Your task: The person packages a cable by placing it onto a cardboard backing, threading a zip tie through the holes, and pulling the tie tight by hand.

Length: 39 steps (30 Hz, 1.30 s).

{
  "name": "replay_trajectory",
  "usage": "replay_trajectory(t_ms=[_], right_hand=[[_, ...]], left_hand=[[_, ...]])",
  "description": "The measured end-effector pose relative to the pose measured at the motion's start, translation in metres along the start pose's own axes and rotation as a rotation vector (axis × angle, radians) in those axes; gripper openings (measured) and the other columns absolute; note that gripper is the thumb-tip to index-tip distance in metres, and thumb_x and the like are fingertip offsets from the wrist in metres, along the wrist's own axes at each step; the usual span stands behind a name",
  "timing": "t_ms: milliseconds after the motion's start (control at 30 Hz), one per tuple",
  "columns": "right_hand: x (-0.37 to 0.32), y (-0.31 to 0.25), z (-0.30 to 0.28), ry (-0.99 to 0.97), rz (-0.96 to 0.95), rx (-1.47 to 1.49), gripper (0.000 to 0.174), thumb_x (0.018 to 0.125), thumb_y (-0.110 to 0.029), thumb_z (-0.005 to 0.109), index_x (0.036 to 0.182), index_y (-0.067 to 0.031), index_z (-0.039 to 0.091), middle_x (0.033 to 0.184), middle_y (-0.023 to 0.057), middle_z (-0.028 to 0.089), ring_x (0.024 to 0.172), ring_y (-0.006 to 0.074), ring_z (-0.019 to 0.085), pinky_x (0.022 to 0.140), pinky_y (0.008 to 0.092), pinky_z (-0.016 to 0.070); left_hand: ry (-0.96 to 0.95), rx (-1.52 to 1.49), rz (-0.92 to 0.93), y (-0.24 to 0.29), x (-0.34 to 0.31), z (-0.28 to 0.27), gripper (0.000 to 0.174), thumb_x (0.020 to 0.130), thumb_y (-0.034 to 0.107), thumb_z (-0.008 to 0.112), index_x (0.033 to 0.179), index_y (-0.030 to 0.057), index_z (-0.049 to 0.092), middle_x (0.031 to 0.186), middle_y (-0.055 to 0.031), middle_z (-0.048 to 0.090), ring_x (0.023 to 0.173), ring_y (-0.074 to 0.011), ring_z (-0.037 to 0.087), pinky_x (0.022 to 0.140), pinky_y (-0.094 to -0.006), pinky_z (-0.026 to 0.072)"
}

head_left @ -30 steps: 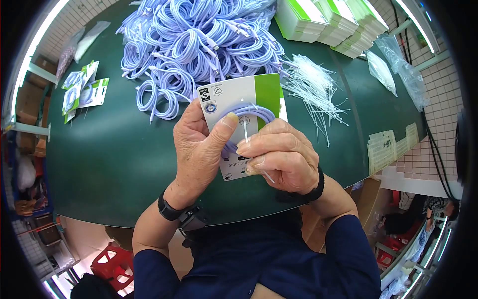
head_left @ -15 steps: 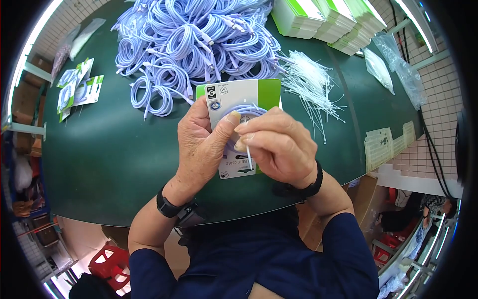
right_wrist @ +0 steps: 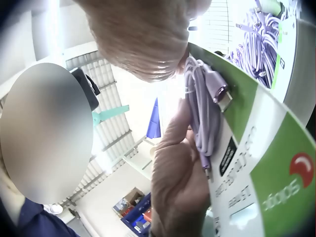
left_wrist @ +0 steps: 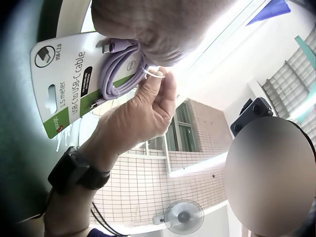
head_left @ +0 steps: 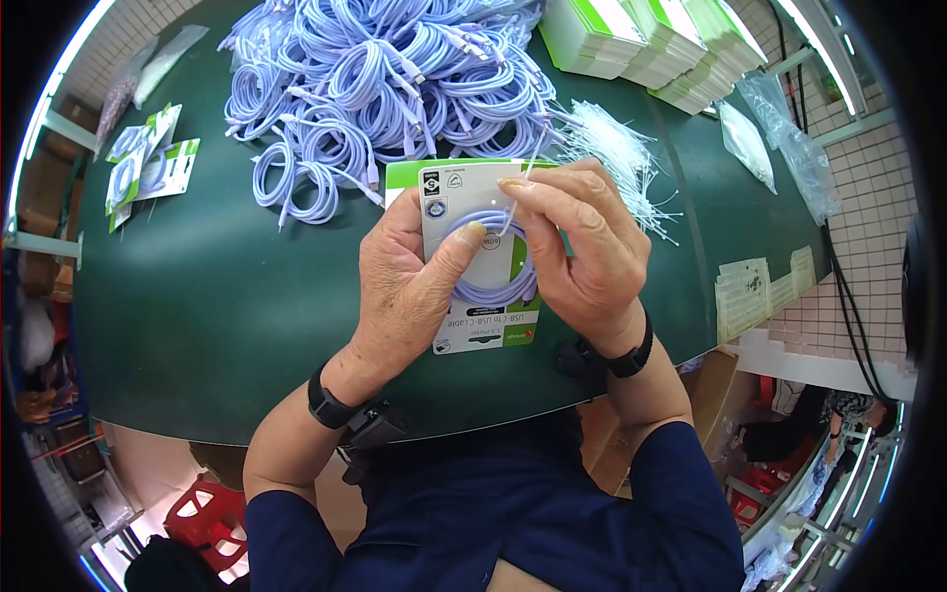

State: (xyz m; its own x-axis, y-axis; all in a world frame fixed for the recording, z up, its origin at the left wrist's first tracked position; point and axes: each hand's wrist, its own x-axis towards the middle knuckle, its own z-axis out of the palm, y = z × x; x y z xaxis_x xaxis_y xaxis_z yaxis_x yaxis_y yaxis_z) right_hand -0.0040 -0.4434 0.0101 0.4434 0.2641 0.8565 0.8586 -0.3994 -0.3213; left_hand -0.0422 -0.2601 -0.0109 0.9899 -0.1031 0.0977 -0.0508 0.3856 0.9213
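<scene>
The left hand (head_left: pixel 400 286) grips a white and green card (head_left: pixel 459 183) by its side, the thumb lying over a coiled lilac cable (head_left: pixel 493 293) on the card's face. Between its thumb and forefinger the right hand (head_left: pixel 592 252) pinches a thin white tie (head_left: pixel 521 192) at the coil's upper part. In the left wrist view the tie (left_wrist: pixel 154 74) loops at the coil's edge beside the right hand's (left_wrist: pixel 136 116) fingertips. The cable (right_wrist: pixel 203 106) lies flat against the card (right_wrist: pixel 276 163) in the right wrist view. Another green-edged card (head_left: pixel 400 176) shows behind the held one.
A heap of coiled lilac cables (head_left: pixel 365 79) covers the green table's (head_left: pixel 227 326) far part. White ties (head_left: pixel 617 148) lie right of it, with stacked cards (head_left: pixel 592 35) beyond. Carded cables (head_left: pixel 148 163) lie at the left, plastic bags (head_left: pixel 747 143) at the right.
The right hand has moved up along the card, and the tie's free end now points upward instead of down. The card's lower part and cable show more. The left hand keeps its grip.
</scene>
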Motion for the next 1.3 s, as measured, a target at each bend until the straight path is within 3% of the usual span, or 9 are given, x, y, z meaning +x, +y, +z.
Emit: replay_trajectory(t_ms=[333,633,733,900,1000,1300], right_hand=[[-0.004,-0.008,-0.013,-0.115,-0.120,-0.040,0.036,0.071,0.004,0.087,0.105,-0.0076,0.081,0.111,0.0100,0.076,0.086,0.0234,0.069,0.069,0.0325,0.0561],[-0.005,-0.016,-0.018,-0.130,-0.124,-0.133,0.034,0.072,0.002,0.087,0.104,-0.0088,0.081,0.108,0.0073,0.077,0.085,0.0227,0.068,0.068,0.0318,0.0552],[-0.007,-0.011,-0.015,-0.092,-0.166,-0.127,0.042,0.065,-0.006,0.081,0.107,-0.0073,0.081,0.106,0.0054,0.078,0.087,0.0208,0.070,0.069,0.0309,0.0551],[-0.008,-0.010,-0.014,-0.071,-0.163,-0.117,0.042,0.065,-0.005,0.081,0.106,-0.0072,0.082,0.104,0.0054,0.078,0.085,0.0208,0.070,0.068,0.0304,0.0550],[-0.006,-0.015,-0.017,-0.095,-0.104,-0.107,0.032,0.075,0.001,0.089,0.104,-0.0085,0.081,0.104,0.0067,0.078,0.086,0.0223,0.068,0.068,0.0305,0.0537],[-0.009,-0.009,-0.013,-0.089,-0.108,-0.107,0.032,0.075,0.001,0.090,0.104,-0.0083,0.081,0.103,0.0071,0.079,0.085,0.0220,0.068,0.068,0.0295,0.0532]], left_hand=[[-0.002,-0.002,0.021,-0.001,-0.001,-0.001,0.030,0.103,0.007,0.070,0.130,-0.0021,0.063,0.119,-0.0109,0.076,0.105,-0.0129,0.071,0.092,-0.0297,0.0580],[0.005,0.037,0.051,0.001,-0.002,-0.001,0.029,0.103,0.008,0.071,0.129,-0.0019,0.063,0.117,-0.0105,0.076,0.104,-0.0127,0.071,0.092,-0.0295,0.0579],[0.012,0.031,0.060,0.001,-0.001,-0.001,0.029,0.103,0.008,0.071,0.129,-0.0018,0.063,0.117,-0.0105,0.076,0.104,-0.0127,0.071,0.092,-0.0294,0.0579],[0.013,0.045,0.062,0.001,-0.002,-0.002,0.029,0.103,0.007,0.071,0.129,-0.0015,0.064,0.117,-0.0101,0.076,0.104,-0.0125,0.071,0.092,-0.0294,0.0578],[0.005,0.051,0.058,0.002,-0.002,-0.002,0.028,0.103,0.007,0.071,0.129,-0.0014,0.064,0.117,-0.0099,0.076,0.104,-0.0124,0.071,0.091,-0.0293,0.0579],[0.001,0.063,0.063,0.002,-0.002,-0.001,0.027,0.103,0.006,0.070,0.128,-0.0014,0.065,0.116,-0.0094,0.076,0.103,-0.0123,0.071,0.090,-0.0289,0.0582]])
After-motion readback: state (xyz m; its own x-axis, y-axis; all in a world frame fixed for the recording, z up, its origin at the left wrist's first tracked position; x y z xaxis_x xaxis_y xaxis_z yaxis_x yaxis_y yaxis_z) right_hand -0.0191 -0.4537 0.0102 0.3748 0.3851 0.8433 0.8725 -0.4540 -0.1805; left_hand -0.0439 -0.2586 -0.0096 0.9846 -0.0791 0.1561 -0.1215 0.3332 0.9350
